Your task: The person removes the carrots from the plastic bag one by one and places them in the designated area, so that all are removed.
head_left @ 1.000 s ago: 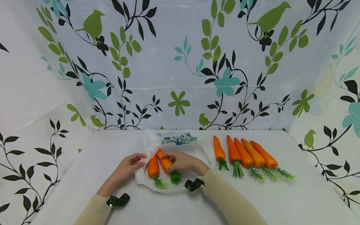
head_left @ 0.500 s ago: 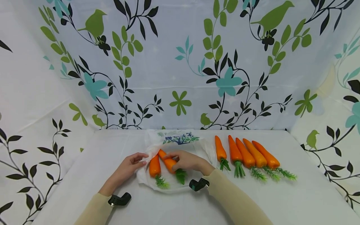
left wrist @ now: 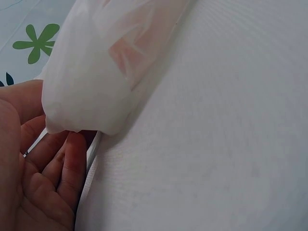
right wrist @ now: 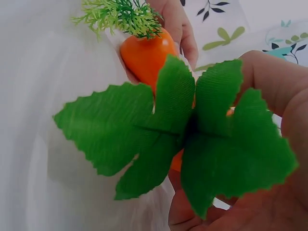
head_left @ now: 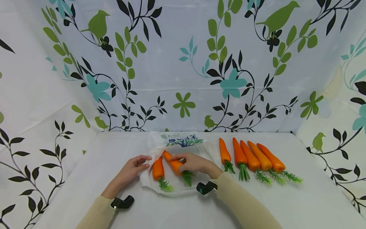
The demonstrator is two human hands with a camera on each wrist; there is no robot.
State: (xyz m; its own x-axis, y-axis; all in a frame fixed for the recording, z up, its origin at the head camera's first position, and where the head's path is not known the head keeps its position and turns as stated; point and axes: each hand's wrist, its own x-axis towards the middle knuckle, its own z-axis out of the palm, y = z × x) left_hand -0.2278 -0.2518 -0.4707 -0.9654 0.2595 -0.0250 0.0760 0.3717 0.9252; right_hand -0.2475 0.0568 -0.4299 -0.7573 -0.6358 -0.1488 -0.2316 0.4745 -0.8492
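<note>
Your left hand point(head_left: 132, 168) pinches the bag point(head_left: 206, 152) at its 9 o'clock edge; your right hand point(head_left: 194, 163) grips the leafy carrot point(head_left: 173, 163) over the bag, tip toward 10–11. Can't tell if that tip is tucked inside. Risks: the bag looks thin, so it could tear or slip if you pull; a fold could snag the tip; pushing toward 9 could shove the loose carrot point(head_left: 158, 170) just beside it. Row of carrots point(head_left: 250, 156) lies apart at 3. Farthest, at 12: blue print point(head_left: 184, 140) with a tree logo on the bag, characters too small to read.
</note>
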